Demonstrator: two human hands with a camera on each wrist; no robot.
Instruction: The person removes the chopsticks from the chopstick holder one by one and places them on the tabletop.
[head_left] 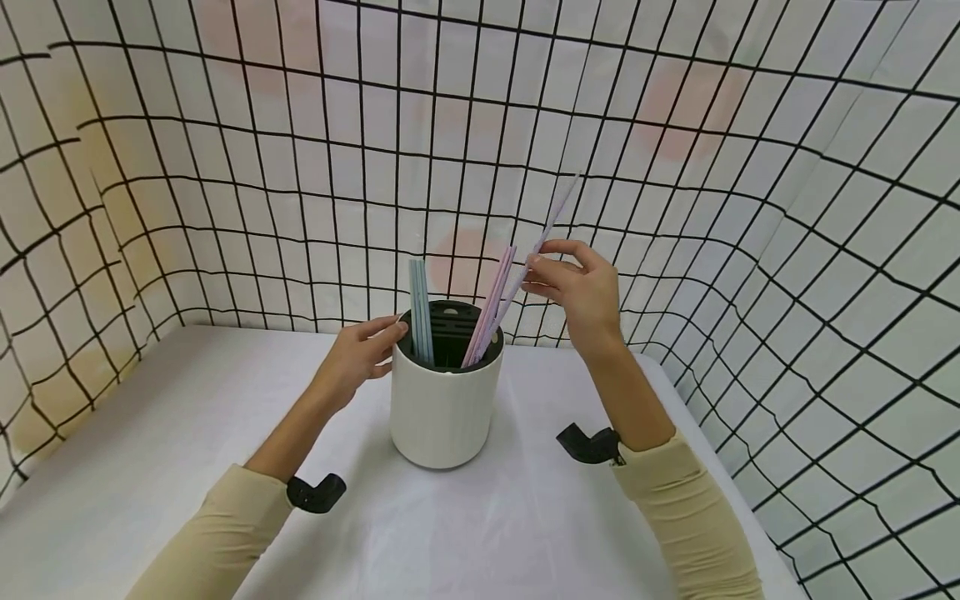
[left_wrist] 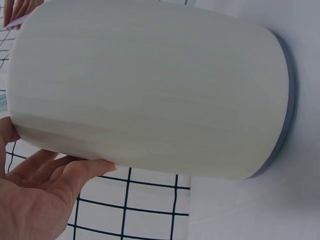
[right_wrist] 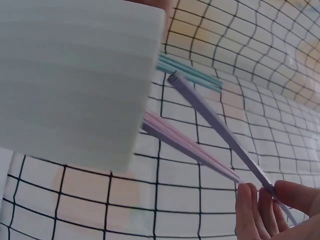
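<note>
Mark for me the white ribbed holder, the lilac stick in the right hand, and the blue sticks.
White ribbed cylindrical holder (head_left: 442,412), head view, front wall.
Lilac plastic stick (right_wrist: 220,132), right wrist view, mid-shaft.
Pale blue plastic sticks (head_left: 421,312), head view, shafts above the rim.

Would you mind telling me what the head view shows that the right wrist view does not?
Only the head view shows the left hand touching the white holder near its rim, and the dark insert inside the holder. Only the right wrist view shows the purple chopstick's lower tip outside the holder. Both show the right hand pinching that chopstick, plus the pink chopsticks and blue chopsticks.
</note>
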